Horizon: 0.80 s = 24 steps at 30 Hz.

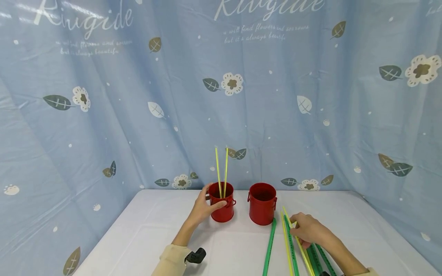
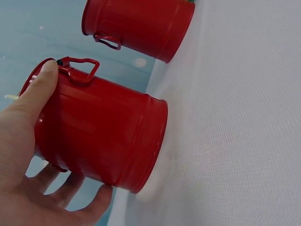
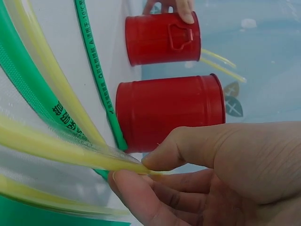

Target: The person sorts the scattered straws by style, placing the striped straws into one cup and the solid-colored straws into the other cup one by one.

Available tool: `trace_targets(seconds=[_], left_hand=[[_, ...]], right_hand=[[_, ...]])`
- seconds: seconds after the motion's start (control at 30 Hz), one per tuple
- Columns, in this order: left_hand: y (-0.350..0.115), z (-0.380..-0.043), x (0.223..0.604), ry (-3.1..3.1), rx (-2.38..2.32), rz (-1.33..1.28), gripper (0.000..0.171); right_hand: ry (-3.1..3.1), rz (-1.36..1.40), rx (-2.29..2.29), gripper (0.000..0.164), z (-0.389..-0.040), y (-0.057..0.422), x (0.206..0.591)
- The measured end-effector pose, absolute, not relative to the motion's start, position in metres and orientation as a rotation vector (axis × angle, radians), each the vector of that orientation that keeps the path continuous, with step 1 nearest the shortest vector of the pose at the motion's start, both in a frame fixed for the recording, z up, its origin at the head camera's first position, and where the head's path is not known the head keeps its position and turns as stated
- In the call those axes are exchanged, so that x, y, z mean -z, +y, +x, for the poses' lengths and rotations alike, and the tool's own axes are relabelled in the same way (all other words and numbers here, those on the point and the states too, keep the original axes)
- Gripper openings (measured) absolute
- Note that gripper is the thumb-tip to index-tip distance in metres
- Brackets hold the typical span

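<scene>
My left hand (image 1: 203,206) holds the left red metal bucket (image 1: 223,212), its thumb by the rim and side handle and its fingers round the opposite side. Two yellow straws (image 1: 226,165) stand up out of that bucket. With thumb and fingertips my right hand (image 1: 309,230) pinches a yellow straw (image 3: 70,153) in a clear wrapper, near its far end. Around it lie another yellow straw (image 1: 287,245) and several straws in green printed wrappers, one of them a green straw (image 1: 270,247) just left of the group.
A second red bucket (image 1: 262,209) stands upright to the right of the first, with the tip of one green straw close to its base. Both buckets are near the back of the white table (image 1: 145,218), before a blue patterned curtain (image 1: 179,126).
</scene>
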<state>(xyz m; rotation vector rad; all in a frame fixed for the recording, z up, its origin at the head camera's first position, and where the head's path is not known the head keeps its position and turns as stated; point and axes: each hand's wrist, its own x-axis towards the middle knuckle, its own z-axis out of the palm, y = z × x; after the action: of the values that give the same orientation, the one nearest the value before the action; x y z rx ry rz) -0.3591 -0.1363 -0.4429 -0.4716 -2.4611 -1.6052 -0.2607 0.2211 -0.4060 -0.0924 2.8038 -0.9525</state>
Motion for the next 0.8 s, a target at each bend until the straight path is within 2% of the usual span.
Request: trace_targets(seconds=[0.6,0.8], left_hand=[[-0.1365,-0.3604,0.4383,-2.459,1.604,-0.476,0.092],[-0.1371,-0.3598,0.4419,-2.46,1.599,-0.484,0.092]], right_hand=[[2.852,-0.127,1.021,0.045,-0.2637,0.2234,0.4004],[2.877,-0.06,1.037,0.044,-0.2639,0.2216,0.3999]])
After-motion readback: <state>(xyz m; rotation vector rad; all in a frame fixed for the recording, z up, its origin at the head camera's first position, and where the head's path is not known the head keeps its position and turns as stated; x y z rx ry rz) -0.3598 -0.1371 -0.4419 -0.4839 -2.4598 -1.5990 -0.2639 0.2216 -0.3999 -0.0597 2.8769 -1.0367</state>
